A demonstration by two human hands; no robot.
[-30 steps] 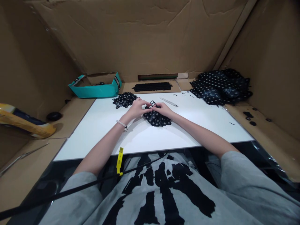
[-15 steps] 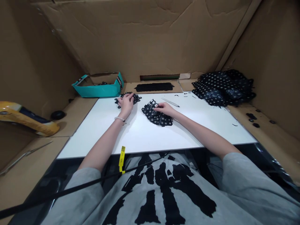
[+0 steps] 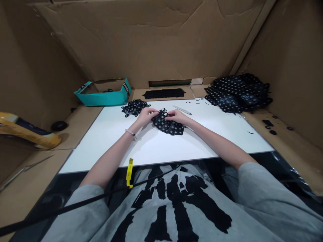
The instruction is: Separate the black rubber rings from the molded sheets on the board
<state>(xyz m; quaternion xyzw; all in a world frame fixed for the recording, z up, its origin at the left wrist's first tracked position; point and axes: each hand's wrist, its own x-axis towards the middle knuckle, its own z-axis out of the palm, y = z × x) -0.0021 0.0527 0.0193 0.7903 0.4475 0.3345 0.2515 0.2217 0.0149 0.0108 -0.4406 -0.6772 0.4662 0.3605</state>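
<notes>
Pinching the black sheet (image 3: 169, 127) at its far edge, left hand (image 3: 145, 116) and right hand (image 3: 177, 116) (both touching) have it slanting bodyward, rightward.

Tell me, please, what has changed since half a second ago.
The left hand has moved off the small dotted pile, rightward and nearer, to the left edge of the dotted black piece. The right hand stays at that piece; the white pen and teal box are unmoved.

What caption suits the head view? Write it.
Left hand at the edge of a black dotted sheet, right hand pinching it, over a white board.
</notes>
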